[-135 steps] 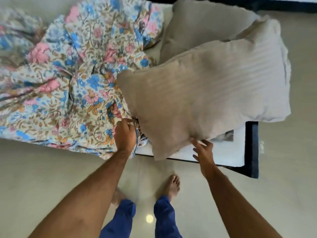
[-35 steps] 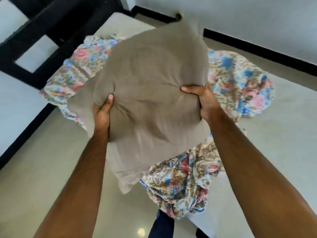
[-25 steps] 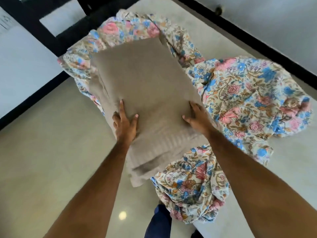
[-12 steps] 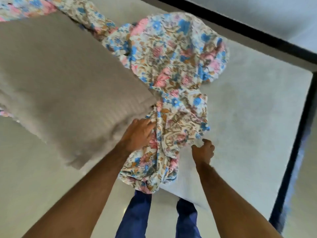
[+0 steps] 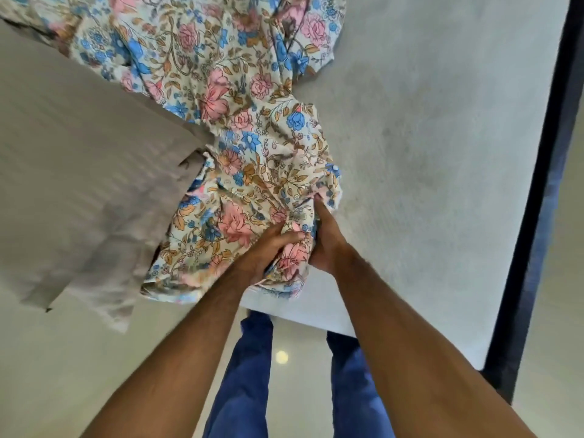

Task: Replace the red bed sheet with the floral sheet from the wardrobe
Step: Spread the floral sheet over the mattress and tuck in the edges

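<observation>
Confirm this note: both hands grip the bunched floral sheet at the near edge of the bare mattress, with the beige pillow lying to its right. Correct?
Not quite. The head view shows the beige pillow to the left of the floral sheet, not the right. The left hand and right hand do grip it at the mattress near edge.

The floral sheet [image 5: 240, 128] lies bunched in a crumpled heap on the bare mattress [image 5: 442, 153]. Its near end overhangs the mattress edge, beside a beige pillow [image 5: 82, 172].

The bunched floral cotton sheet [image 5: 240, 128] is running off the frame's top edge and hiding both hands' fingertips near centre; the beige striped pillow [image 5: 79, 184] is getting cropped at left.
</observation>
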The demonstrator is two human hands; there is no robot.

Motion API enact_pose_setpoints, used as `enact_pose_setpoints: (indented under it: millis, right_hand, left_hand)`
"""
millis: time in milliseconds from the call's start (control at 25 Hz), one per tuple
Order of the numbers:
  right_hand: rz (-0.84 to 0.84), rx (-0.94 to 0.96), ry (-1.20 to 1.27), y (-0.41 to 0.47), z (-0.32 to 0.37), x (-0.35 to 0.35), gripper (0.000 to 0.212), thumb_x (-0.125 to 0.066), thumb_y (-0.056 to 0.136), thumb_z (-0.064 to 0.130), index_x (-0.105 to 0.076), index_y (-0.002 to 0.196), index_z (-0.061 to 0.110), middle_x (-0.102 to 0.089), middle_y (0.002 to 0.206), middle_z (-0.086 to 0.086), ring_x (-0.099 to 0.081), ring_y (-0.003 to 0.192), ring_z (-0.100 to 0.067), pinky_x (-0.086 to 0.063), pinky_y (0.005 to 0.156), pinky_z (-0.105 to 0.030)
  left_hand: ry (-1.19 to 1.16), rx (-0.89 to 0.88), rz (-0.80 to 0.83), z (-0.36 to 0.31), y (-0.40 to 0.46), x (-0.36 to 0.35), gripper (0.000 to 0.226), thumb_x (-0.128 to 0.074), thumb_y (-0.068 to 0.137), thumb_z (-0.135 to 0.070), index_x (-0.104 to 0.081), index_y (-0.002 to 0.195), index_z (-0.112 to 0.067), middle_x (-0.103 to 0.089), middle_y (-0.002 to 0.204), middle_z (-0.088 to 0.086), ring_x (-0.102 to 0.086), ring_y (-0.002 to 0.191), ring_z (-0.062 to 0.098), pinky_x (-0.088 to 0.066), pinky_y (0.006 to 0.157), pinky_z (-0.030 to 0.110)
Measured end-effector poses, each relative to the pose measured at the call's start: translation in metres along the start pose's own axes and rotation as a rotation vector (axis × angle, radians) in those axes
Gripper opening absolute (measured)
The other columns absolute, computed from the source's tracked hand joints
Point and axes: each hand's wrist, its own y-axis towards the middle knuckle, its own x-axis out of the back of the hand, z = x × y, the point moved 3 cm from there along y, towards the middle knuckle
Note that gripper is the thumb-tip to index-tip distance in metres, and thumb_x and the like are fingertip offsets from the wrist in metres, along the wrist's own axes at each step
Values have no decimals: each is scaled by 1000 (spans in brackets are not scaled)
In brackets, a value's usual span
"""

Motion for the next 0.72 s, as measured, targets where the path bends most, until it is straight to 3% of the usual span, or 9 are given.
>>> enact_pose_setpoints:
  millis: [40, 120, 200, 280, 400, 480, 560, 640, 720]
  right_hand:
    - [58, -21, -8, -12, 10, 10, 75, -38, 96, 70, -55, 143, 15, -59, 140, -17, -59, 126, -36, -39, 114, -52]
    - [149, 1, 29, -40, 36, 30, 79, -37, 95, 72, -50, 147, 14, -51, 148, -18, -50, 135, -38, -35, 117, -52]
    - [184, 128, 129, -64, 66, 48, 71, -42, 100, 61, -45, 150, 11, -44, 153, -19, -42, 141, -37, -31, 119, -51]
    - [155, 244, 199, -83, 91, 64, 68, -57, 97, 47, -42, 151, 10, -40, 156, -19, -38, 144, -37, -25, 122, -53]
    - [-25, 450, 197, -119, 110, 102, 70, -67, 88, 51, -50, 147, 15, -47, 152, -16, -49, 137, -36, -41, 110, -55]
    - [-63, 475, 223, -143, 109, 133, 67, -53, 92, 62, -56, 142, 18, -57, 144, -14, -55, 131, -37, -44, 106, -53]
    - [-134, 436, 257, -166, 102, 167, 69, -51, 92, 64, -56, 141, 16, -59, 140, -15, -56, 129, -39, -39, 110, -55]
    - [-268, 365, 168, -181, 84, 203, 61, -49, 98, 51, -54, 143, 11, -59, 140, -19, -56, 129, -39, -41, 109, -55]
    - [-417, 367, 98, -191, 67, 237, 48, -51, 100, 29, -53, 142, 4, -61, 137, -20, -61, 122, -37, -52, 98, -49]
  left_hand:
    - [4, -5, 86, -11, -7, -16, 45, -67, 93, -22, -55, 136, -16, -72, 119, 1, -69, 109, 21, -53, 93, 34]
    - [249, -30, 205, -25, -17, -53, 57, -71, 90, -30, -48, 143, -22, -64, 131, -5, -62, 118, 12, -48, 99, 28]
    - [453, -80, 242, -31, -13, -87, 69, -76, 88, -24, -41, 146, -19, -64, 119, -10, -64, 102, -2, -51, 84, 16]
    - [621, -117, 240, -23, -4, -107, 66, -76, 88, -20, -42, 144, -14, -65, 112, -7, -66, 93, -2, -48, 72, 10]
    - [888, -59, 255, 20, -2, -123, 74, -70, 93, -32, -31, 152, -12, -53, 141, 7, -53, 127, 26, -40, 88, 19]
    - [940, -91, 219, 60, -4, -129, 74, -69, 93, -34, -29, 153, -15, -51, 143, 9, -52, 128, 31, -40, 89, 24]
    - [1159, -167, 104, 100, -5, -133, 74, -66, 91, -36, -29, 153, -19, -45, 150, 9, -47, 134, 32, -40, 103, 38]
    - [1488, -160, 41, 132, -5, -140, 85, -59, 90, -38, -12, 158, -18, -18, 164, 12, -26, 148, 34, -28, 113, 56]
    - [1530, -108, 84, 144, -6, -152, 91, -56, 92, -37, 1, 159, -16, 2, 167, 15, -8, 152, 39, -19, 116, 64]
